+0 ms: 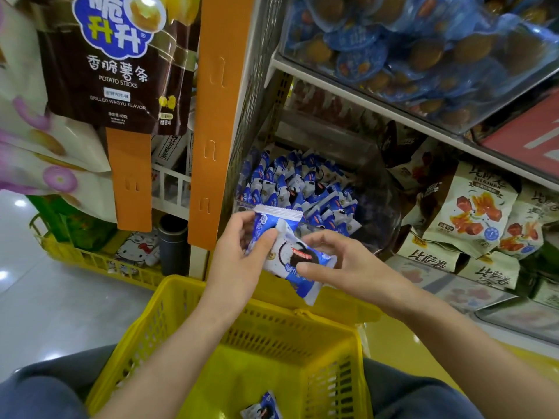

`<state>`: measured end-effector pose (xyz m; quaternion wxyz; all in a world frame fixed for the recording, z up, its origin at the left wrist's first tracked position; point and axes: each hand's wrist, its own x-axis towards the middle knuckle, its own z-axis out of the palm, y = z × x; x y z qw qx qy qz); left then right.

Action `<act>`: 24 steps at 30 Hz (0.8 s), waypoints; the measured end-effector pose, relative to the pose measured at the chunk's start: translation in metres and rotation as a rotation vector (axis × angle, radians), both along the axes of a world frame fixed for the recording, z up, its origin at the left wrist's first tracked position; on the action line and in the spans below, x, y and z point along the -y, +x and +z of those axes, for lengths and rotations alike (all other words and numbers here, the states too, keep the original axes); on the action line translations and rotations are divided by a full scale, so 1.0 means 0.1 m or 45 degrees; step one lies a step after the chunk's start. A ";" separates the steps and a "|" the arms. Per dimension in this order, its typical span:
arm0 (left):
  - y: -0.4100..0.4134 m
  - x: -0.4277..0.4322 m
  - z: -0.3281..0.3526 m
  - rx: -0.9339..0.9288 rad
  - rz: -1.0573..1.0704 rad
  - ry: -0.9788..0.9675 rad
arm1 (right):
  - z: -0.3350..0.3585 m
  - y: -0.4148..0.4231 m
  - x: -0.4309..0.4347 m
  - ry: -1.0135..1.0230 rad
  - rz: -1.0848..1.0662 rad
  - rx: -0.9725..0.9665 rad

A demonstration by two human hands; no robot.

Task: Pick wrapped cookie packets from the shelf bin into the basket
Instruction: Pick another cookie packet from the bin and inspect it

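Yellow basket point(169, 322) between our knees with 1 blue packet point(263, 408) inside, our left hand point(239, 255) and right hand point(341, 261) raised over its far rim, fingers curled round cookie packets point(299, 258) held between them, full bin point(384, 213) just behind.

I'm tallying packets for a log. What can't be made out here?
Head view, held packets: overlapping, partly covered by left hand and right hand, so count unclear.
Head view, basket: bottom edge cuts off its floor and one packet inside.
Head view, bin: piled packets hide those beneath.
Small print on held packets: too small.
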<state>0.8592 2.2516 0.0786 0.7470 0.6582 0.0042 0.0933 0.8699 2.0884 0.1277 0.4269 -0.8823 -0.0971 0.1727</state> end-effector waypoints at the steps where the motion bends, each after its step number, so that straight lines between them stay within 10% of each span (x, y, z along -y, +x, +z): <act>1: 0.00 0.01 -0.01 0.014 -0.001 0.020 | 0.00 -0.01 -0.01 0.011 0.027 -0.015; 7: 0.06 -0.05 -0.07 -0.054 0.041 -0.026 | 0.14 0.16 0.09 0.046 0.009 -0.033; 13: 0.10 -0.10 -0.08 -0.138 0.092 -0.129 | 0.18 0.88 0.31 0.184 -0.674 0.306; 24: 0.15 -0.10 -0.07 -0.173 0.067 -0.161 | -0.17 1.58 0.18 -0.221 -0.727 0.433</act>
